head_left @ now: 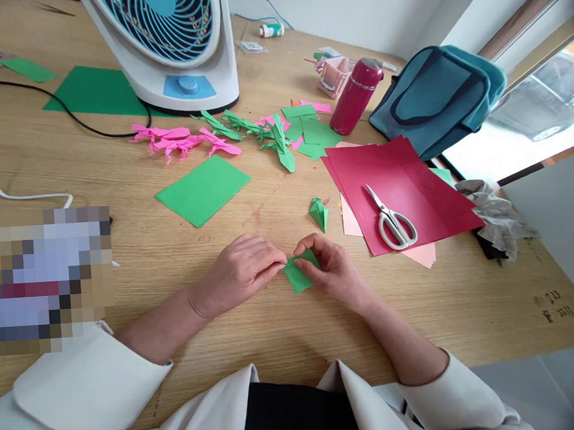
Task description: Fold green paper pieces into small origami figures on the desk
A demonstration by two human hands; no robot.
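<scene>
Between my hands is a small green paper square (298, 279), held just above or on the wooden table. My right hand (336, 270) pinches it at its right side, thumb on top. The fingers of my left hand (254, 265) are pressed together at its left corner. Just beyond my right hand lies a folded green paper piece (319, 214), pointed at its near end. Farther off, a green paper sheet (202, 191) rests flat. Behind it are several pink origami figures (178, 140) and several green origami figures (278, 141).
White-handled scissors (392, 221) lie on red paper sheets (401, 169) to the right. A red bottle (357, 97), a pink holder (334, 76) and a teal bag (436, 102) stand behind. A white fan (186, 85) stands at the back, on a dark green sheet (89, 94).
</scene>
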